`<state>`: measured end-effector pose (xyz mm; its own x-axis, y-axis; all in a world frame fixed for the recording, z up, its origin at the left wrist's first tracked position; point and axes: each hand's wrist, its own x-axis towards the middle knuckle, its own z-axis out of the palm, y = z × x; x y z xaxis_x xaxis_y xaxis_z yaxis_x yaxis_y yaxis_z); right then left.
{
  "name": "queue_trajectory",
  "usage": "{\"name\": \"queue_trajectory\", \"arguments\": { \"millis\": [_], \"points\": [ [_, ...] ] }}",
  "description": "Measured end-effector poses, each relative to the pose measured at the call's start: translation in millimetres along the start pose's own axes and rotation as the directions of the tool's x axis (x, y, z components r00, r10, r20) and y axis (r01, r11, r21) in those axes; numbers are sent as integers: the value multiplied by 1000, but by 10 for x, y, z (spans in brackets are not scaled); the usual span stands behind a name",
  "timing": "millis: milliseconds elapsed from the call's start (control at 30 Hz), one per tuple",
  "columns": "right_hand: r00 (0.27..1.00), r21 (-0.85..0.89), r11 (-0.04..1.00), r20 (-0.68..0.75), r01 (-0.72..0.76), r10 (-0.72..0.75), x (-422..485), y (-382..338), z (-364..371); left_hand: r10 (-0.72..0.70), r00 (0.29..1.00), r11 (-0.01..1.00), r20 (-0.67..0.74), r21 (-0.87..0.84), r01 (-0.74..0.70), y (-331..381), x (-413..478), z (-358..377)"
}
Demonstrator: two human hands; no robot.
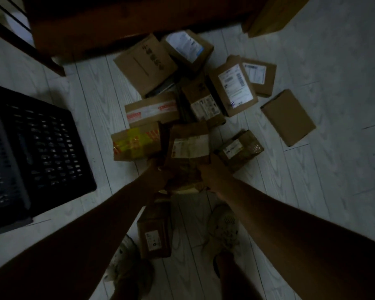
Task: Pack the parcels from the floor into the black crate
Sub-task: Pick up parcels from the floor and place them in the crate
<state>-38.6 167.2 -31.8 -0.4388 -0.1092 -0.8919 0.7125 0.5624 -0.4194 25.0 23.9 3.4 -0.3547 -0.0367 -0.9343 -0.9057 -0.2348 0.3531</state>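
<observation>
Head view: your left hand (160, 173) and right hand (211, 173) grip a parcel (189, 146). The crate (41, 137) lies leftward, nearest your left fingers.

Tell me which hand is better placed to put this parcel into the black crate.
Left. The black crate sits on that side, and the left hand holds the parcel by its crate-facing edge; the right hand holds the far edge and would likely reach across.

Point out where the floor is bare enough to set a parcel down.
Bare floor lies between the crate and the yellow-taped box, and right of the plain box. The pile beyond the held parcel is crowded, boxes touching or overlapping.
</observation>
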Motion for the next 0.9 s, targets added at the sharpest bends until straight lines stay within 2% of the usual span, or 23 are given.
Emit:
{"name": "queue_trajectory", "arguments": {
  "millis": [233, 400, 500, 733, 833, 900],
  "points": [
    [981, 30, 981, 17, 193, -194, -1845, -919, -61, 89, 994, 995, 59, -38, -87, 576, -1659, -399],
    [897, -15, 897, -17, 441, -441, -3258, -1600, 210, 264, 964, 964, 18, -31, -263, 998, -3006, -813],
    [851, 17, 852, -46, 524, -522, -3959, -1924, 373, 374, 927, 927, -25, -10, -374, 1158, -3734, -1019],
    [779, -27, 779, 26, 627, -626, -5139, -2370, 479, 581, 801, 812, -145, 33, -583, 1205, -5091, -1255],
    [765, 46, 769, 74, 638, -639, -5529, -2554, 495, 651, 731, 749, -206, 20, -662, 1103, -5585, -1250],
    [758, 88, 760, 66, 644, -649, -5749, -2634, 503, 674, 713, 732, -191, 42, -680, 1016, -5835, -1275]
  ]
}}
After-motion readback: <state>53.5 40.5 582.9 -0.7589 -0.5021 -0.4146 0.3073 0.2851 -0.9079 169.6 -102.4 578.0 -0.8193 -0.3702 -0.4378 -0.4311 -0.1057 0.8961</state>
